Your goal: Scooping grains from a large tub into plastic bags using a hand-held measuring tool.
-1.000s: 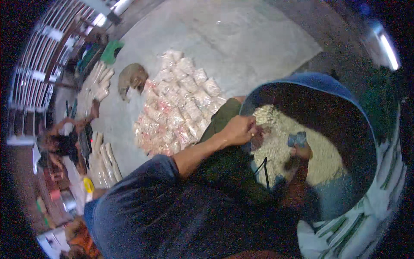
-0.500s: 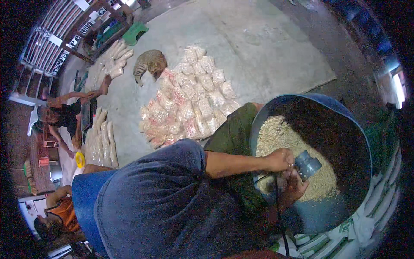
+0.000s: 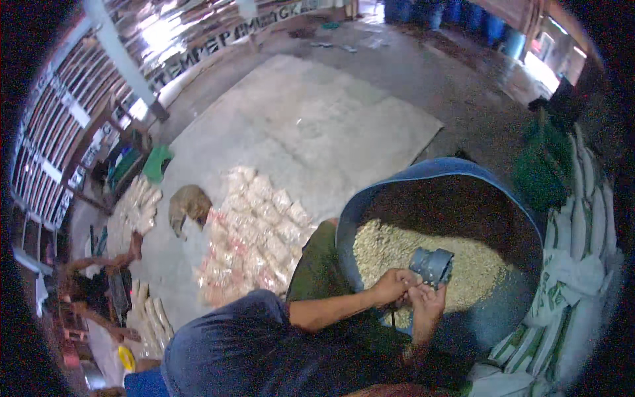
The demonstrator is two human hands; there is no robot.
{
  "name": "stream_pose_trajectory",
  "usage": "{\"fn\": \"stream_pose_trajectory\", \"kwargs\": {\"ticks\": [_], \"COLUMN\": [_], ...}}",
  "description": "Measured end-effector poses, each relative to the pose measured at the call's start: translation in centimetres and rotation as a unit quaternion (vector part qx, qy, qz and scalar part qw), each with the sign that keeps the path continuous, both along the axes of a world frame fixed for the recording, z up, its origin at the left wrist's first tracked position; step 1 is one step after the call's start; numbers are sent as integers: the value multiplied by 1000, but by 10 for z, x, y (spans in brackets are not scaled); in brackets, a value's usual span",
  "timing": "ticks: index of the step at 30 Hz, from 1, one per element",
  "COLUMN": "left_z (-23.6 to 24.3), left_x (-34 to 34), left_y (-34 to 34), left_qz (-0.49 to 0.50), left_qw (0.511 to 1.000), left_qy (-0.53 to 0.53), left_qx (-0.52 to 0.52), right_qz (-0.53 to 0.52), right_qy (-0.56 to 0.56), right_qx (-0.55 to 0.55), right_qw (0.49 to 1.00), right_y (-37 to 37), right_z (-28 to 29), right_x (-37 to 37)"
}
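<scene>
A large blue drum point(image 3: 433, 170) with its wide mouth facing me holds a heap of pale beans point(image 3: 479, 274). Over the heap is a short grey-blue pipe piece point(image 3: 430, 263), its open end toward the right with beans visible at the lip. My right hand point(image 3: 428, 303), palm up, has its fingers against the pipe's underside and grips it. Closed in a pinch, my left hand point(image 3: 397, 286) meets the pipe's left end and the right hand's fingers; what lies between its fingertips is hidden.
Filled clear bags point(image 3: 254, 221) lie in rows on a pale floor sheet point(image 3: 317, 112). A curled cat point(image 3: 190, 205) is beside them. At the left, a person point(image 3: 92, 291) sits near more long bags point(image 3: 151, 314). White-and-green sacks point(image 3: 562, 284) are stacked right of the drum.
My view has swung, so the drum and hands appear further left. The pipe piece has turned, and its open end now faces right. Both hands stay together beside it.
</scene>
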State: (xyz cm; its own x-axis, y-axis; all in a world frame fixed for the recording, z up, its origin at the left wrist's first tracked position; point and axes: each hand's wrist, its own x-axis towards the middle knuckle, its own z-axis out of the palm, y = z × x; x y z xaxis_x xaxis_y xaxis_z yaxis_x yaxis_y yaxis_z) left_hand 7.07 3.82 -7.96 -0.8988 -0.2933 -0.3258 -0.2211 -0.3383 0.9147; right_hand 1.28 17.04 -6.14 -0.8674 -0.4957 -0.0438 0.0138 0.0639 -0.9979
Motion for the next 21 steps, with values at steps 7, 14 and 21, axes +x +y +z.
{"fn": "stream_pose_trajectory", "kwargs": {"ticks": [7,14,21], "left_z": [16,39,69], "left_x": [9,32,54], "left_y": [-22,-77,-134], "left_qz": [-77,10,41], "left_qw": [994,921,927], "left_qy": [78,22,-35], "left_qx": [17,-389,-371], "right_qz": [-111,-75,-81], "right_qy": [-73,37,-94], "right_qx": [-100,18,-13], "right_qw": [986,996,992], "right_y": [8,14,19], "right_z": [16,37,37], "right_x": [6,-4,0]}}
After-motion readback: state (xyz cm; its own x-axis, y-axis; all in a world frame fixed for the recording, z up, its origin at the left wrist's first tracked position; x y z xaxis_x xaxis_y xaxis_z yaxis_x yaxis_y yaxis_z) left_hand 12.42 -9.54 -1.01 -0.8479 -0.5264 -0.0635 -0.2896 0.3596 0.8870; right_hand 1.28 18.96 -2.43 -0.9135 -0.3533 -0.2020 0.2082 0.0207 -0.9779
